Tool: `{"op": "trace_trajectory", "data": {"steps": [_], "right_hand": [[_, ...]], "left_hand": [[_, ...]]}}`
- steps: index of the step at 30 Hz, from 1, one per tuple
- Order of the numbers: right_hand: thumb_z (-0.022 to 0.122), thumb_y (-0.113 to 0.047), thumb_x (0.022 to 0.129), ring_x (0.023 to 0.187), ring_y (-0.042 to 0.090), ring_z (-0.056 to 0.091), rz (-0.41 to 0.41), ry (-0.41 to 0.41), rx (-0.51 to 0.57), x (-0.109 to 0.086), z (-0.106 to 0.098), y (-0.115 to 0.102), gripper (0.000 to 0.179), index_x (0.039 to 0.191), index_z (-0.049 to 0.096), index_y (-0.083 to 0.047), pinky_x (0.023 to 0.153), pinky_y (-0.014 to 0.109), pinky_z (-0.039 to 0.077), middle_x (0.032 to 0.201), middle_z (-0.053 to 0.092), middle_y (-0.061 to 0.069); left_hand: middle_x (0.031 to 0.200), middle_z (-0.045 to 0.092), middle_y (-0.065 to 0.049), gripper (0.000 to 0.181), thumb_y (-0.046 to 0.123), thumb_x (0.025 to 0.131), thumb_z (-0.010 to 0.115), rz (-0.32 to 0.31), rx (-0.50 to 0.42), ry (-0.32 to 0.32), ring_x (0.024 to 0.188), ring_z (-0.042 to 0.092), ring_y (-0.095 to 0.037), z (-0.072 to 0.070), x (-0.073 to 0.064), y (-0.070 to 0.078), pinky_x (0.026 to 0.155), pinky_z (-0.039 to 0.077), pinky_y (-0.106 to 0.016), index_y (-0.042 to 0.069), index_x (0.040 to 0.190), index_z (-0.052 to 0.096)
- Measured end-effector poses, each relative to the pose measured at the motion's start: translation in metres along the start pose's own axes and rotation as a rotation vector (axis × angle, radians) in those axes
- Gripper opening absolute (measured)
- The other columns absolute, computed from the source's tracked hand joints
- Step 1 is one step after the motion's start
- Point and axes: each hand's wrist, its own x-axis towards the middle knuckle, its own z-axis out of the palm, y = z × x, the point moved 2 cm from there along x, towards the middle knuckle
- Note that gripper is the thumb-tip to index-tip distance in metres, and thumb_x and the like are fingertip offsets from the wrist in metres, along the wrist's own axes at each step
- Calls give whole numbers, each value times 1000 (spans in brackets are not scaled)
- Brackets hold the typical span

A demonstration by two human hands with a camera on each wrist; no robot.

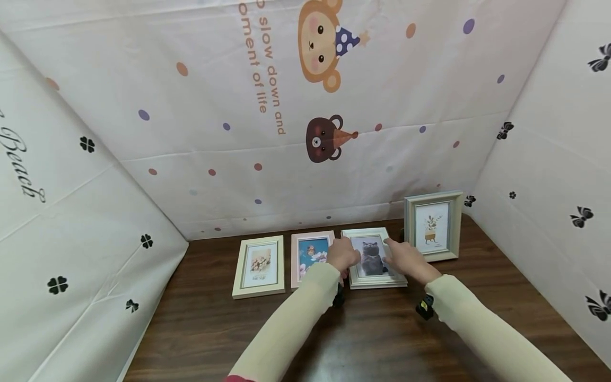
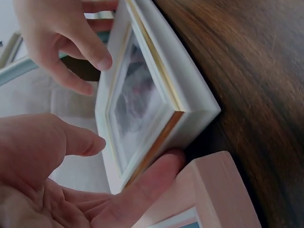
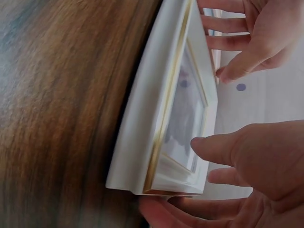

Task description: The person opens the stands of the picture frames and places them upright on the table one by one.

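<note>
A white picture frame [image 1: 377, 284] with a grey cat photo lies between both hands. My left hand [image 1: 342, 254] holds its left edge, a finger [image 2: 159, 171] along the side and the thumb toward the front. Opposite, my right hand [image 1: 408, 261] grips the right edge, fingers [image 3: 190, 206] at the side and thumb [image 3: 213, 146] over the face. A pink picture frame [image 2: 213, 183] with a blue flower photo lies just left of it, partly covered by my left hand and sleeve. Gold trim runs around the white frame in both wrist views.
At the far left lies a cream picture frame [image 1: 238, 273]. On the right stands a larger pale frame [image 1: 455, 228] with a potted-plant print, close to my right hand. The dark wooden tabletop [image 1: 382, 339] is bounded by printed white cloth walls [image 1: 372, 180].
</note>
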Motion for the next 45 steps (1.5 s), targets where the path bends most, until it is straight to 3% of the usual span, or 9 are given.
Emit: {"op": "trace_trajectory", "data": {"steps": [3, 6, 9, 12, 22, 36, 41, 45], "right_hand": [[72, -13, 96, 87, 40, 70, -18, 14, -2, 0, 2, 0, 54, 139, 51, 10, 73, 53, 57, 112, 68, 31], [73, -9, 94, 77, 33, 69, -31, 18, 5, -1, 3, -1, 48, 134, 55, 10, 65, 47, 56, 102, 70, 27], [72, -4, 92, 66, 24, 63, -17, -1, 15, -1, 6, -1, 42, 129, 58, 9, 57, 40, 52, 92, 70, 21], [70, 0, 91, 63, 22, 59, 9, -12, 24, 0, 9, -1, 36, 125, 61, 8, 55, 38, 49, 87, 69, 17], [71, 2, 89, 62, 19, 58, -9, 28, -23, 3, 15, -2, 28, 116, 68, 5, 54, 37, 49, 87, 71, 16], [69, 3, 89, 63, 22, 61, -31, 77, -69, 1, 14, -4, 22, 111, 71, 3, 54, 41, 50, 90, 73, 17], [67, 3, 90, 64, 21, 60, -30, 86, -59, 1, 14, -5, 24, 113, 72, 2, 55, 41, 51, 91, 73, 17], [63, 3, 92, 63, 21, 59, -14, 92, -62, 1, 17, -5, 23, 114, 72, 0, 54, 41, 50, 89, 73, 15]], "left_hand": [[71, 64, -19, 24, 15, 95, 67, 1, 27, 4, 37, 60, -23, 6, 8, -2, 38, 49, -33, 3, 74, 63], [85, 69, -22, 15, 14, 91, 73, 17, 92, 22, 39, 60, -21, 11, 13, -2, 40, 50, -32, -1, 87, 71], [100, 71, -22, 23, 15, 88, 77, 26, 146, 35, 45, 60, -21, 13, 17, -1, 44, 50, -32, -1, 104, 74], [104, 71, -21, 26, 14, 87, 78, 20, 149, 45, 49, 60, -21, 15, 19, -1, 46, 51, -34, -1, 109, 74], [92, 69, -17, 17, 10, 86, 76, 43, 143, 78, 59, 58, -22, 15, 19, -2, 46, 47, -35, 0, 101, 73], [78, 60, -12, 6, 8, 89, 73, 70, 110, 85, 53, 54, -21, 17, 17, -4, 42, 42, -34, 2, 91, 70], [79, 62, -13, 6, 7, 88, 73, 69, 113, 88, 53, 55, -21, 18, 17, -3, 42, 44, -33, 2, 89, 69], [88, 69, -21, 9, 8, 90, 73, 36, 78, 70, 40, 57, -20, 18, 16, -2, 38, 47, -32, 0, 89, 71]]}}
